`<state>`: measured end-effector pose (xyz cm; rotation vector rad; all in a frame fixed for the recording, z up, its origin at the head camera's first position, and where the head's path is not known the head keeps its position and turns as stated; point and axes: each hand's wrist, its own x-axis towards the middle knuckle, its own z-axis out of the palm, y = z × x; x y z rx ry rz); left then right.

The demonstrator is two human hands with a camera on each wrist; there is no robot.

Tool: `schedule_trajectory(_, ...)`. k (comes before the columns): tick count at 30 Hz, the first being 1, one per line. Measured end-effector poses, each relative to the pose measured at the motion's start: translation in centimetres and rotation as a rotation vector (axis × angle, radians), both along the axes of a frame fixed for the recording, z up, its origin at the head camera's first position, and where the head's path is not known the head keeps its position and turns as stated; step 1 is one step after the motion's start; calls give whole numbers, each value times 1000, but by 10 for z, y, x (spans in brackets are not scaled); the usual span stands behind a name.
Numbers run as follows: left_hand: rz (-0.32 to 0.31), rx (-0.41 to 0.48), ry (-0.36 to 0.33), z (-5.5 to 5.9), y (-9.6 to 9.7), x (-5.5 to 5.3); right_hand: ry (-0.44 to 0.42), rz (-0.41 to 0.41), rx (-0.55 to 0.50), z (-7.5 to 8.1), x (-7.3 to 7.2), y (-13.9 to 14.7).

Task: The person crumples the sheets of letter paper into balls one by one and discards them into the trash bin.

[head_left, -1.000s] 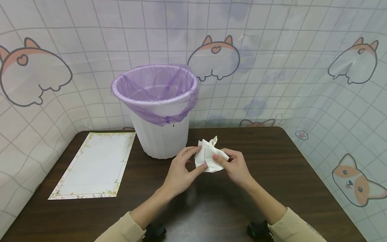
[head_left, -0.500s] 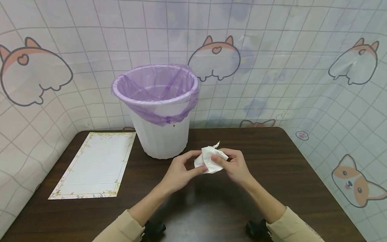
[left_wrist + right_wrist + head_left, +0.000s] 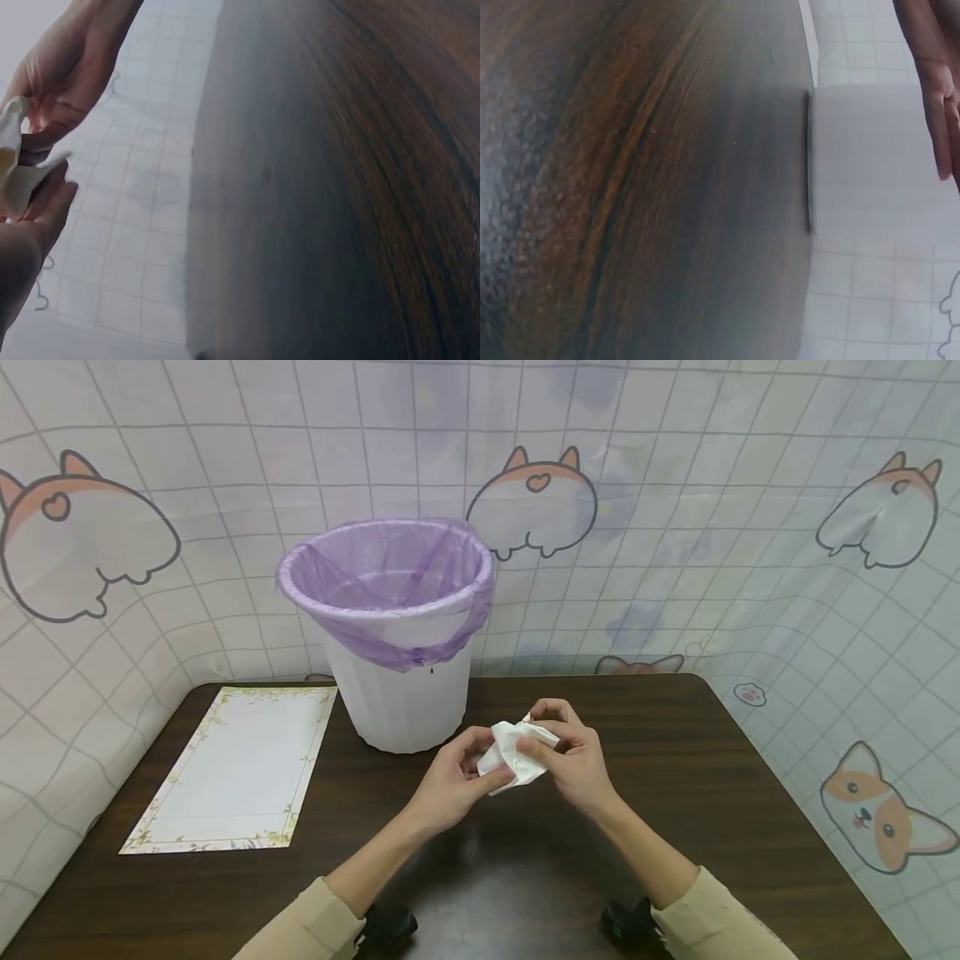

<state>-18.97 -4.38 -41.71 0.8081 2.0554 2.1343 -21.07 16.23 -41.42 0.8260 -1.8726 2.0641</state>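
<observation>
A crumpled white sheet of paper [image 3: 512, 756] is bunched between both hands, above the dark wooden table [image 3: 517, 877]. My left hand [image 3: 444, 787] pinches its left side, thumb in front and fingers behind. From the right, my right hand [image 3: 579, 768] grips it with the thumb pressed on the near face; the index finger bends over the top corner. In the left wrist view the folded paper [image 3: 21, 184] shows at the left edge between the two hands. Only part of a hand [image 3: 939, 90] appears in the right wrist view, at its right edge.
Behind the hands, slightly left, stands a white trash bin [image 3: 401, 710] with a purple liner [image 3: 420, 647] over its rim. A flat sheet of letter paper with a floral border [image 3: 232, 768] lies on the left of the table. Patterned cloth [image 3: 675, 510] surrounds the table.
The paper has become more compact, and its upright printed corner has been folded down. My right fingers have risen over the top; my left fingers have curled in closer.
</observation>
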Motion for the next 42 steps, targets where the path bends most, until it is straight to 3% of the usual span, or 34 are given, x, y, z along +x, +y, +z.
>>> schedule_trajectory(5, 9, 41, 2, -1, 3, 0, 14, 0, 13, 0, -1, -1)
schedule_trajectory(14, 192, -25, -24, 4, 5, 1, -52, 29, 41, -2, -1, -3)
schedule_trajectory(18, 278, -70, -33, 5, 5, 2, -46, -17, 152, -3, 3, -5)
schedule_trajectory(22, 325, -98, -19, 5, 8, 3, -46, -122, 307, -3, 6, -10)
schedule_trajectory(26, 333, -100, -18, 4, 10, 4, -38, -204, 365, -2, 8, -16)
schedule_trajectory(32, 307, -31, -51, 2, 10, 2, 52, -243, 333, -1, 10, -19)
schedule_trajectory(37, 280, 3, -66, 0, 9, 0, 43, -197, 257, -5, 7, -18)
schedule_trajectory(42, 265, 32, -86, 0, 8, -1, -53, -127, 170, 3, 6, -18)
